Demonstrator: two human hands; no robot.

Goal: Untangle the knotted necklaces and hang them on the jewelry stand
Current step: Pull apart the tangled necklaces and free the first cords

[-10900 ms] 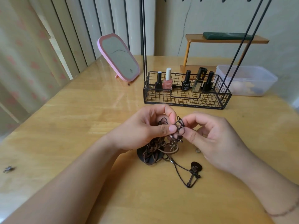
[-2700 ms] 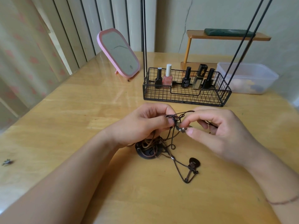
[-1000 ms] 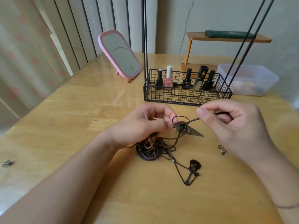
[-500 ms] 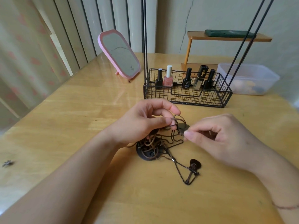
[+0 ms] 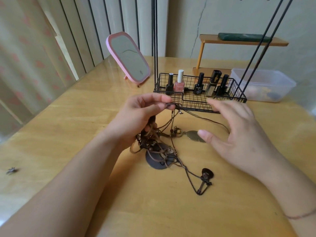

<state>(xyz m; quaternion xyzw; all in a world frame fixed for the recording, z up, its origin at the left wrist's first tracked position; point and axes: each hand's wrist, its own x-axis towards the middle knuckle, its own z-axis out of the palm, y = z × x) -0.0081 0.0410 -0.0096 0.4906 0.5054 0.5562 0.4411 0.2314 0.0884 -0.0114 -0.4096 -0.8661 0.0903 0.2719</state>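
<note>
A tangle of brown and black necklaces (image 5: 159, 147) lies mid-table, partly lifted. My left hand (image 5: 142, 115) pinches a knot of cords at its top, raised above the table. A thin cord runs from the knot rightward behind my right hand (image 5: 236, 134), which hovers with fingers spread and holds nothing. Its thumb is just beside a bronze leaf pendant (image 5: 194, 136) lying on the table. A guitar-shaped pendant (image 5: 206, 178) on a black chain lies nearer me. The black wire jewelry stand (image 5: 201, 103) stands behind, its uprights running out of the top of view.
Several nail polish bottles (image 5: 179, 83) stand in the stand's basket. A pink mirror (image 5: 128, 57) is at the back left, a clear plastic box (image 5: 263, 84) and a small wooden shelf (image 5: 242, 41) at the back right. A small charm (image 5: 12, 170) lies far left on the wooden table (image 5: 68, 125).
My right hand has let go of the cord and opened, moving right. My left hand has lifted the knot higher, and the leaf pendant now lies on the table.
</note>
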